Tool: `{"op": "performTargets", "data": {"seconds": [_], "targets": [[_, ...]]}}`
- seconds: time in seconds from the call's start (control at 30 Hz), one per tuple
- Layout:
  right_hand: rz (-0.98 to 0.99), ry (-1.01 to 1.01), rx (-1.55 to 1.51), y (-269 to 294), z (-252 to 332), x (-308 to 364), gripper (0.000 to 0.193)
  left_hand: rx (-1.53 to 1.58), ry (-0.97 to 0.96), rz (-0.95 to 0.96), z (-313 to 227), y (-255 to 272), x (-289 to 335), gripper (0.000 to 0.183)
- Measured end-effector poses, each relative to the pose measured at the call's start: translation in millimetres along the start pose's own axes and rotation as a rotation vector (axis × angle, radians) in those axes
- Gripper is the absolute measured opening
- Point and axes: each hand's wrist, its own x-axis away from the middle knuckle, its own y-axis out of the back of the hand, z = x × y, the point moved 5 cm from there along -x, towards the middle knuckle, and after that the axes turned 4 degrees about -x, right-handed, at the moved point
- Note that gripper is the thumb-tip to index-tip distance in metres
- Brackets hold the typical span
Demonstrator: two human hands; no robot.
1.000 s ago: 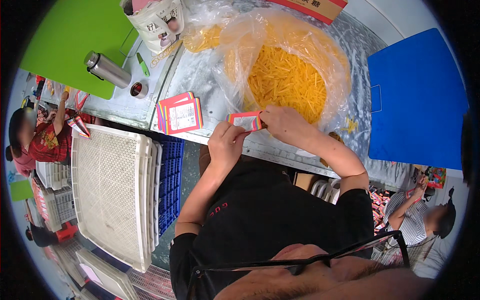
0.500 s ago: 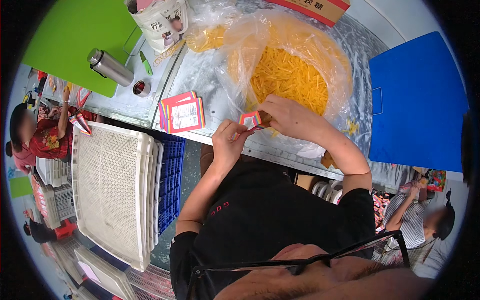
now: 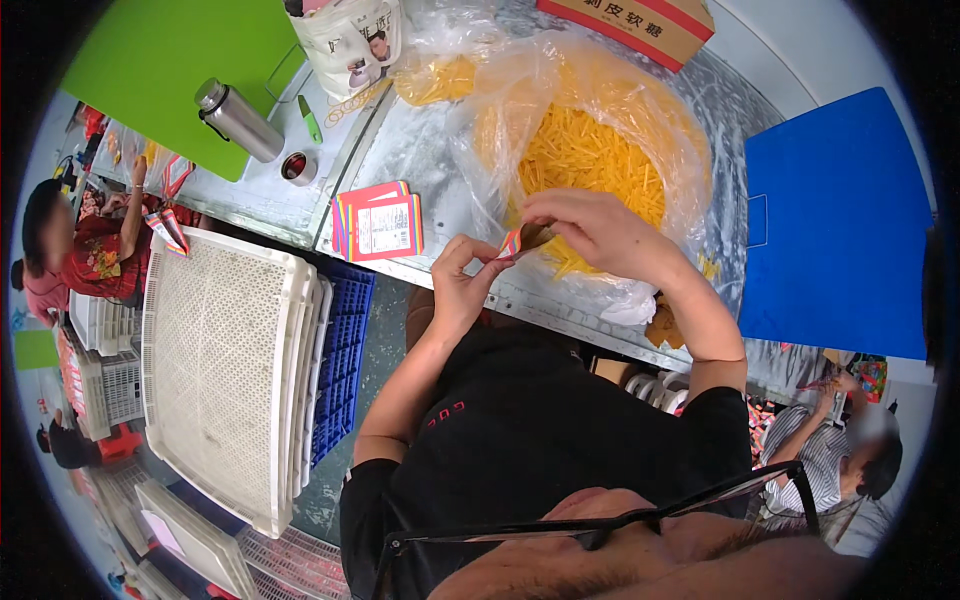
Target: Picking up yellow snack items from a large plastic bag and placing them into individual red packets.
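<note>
A small packet with rainbow-striped edges (image 3: 511,243) is held over the table's front edge, its mouth gaping and dull brown inside. My left hand (image 3: 463,282) pinches its lower left side between thumb and fingers. Bent over the open end, my right hand (image 3: 592,232) grips the packet's rim; its fingertips are partly hidden. Just behind the hands, a large clear plastic bag (image 3: 690,130) lies open, full of yellow candy strips (image 3: 590,160). To the left, a stack of flat pink-bordered packets (image 3: 382,226) rests on the metal table (image 3: 415,150).
A steel flask (image 3: 240,120), a cup of dark liquid (image 3: 298,168) and a green knife (image 3: 310,120) stand or lie at left. White trays (image 3: 215,370) are stacked beside me. A blue board (image 3: 840,230) is at right, a carton (image 3: 640,28) behind. Other people work on both sides.
The packet has turned and its mouth now gapes wider. My right hand has shifted slightly right, away from my left hand. The whole view has also shifted a little.
</note>
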Motion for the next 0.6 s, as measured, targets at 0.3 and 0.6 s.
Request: {"op": "performTargets", "data": {"seconds": [0.3, 0.6], "targets": [[-0.014, -0.07, 0.031, -11, -32, 7, 0.03, 0.116, -0.102, -0.032, 4, 7, 3, 0.017], [-0.229, -0.3, -0.488, -56, -70, 22, 0.021, -0.034, -0.054, -0.141, 22, 18, 8, 0.017]]}}
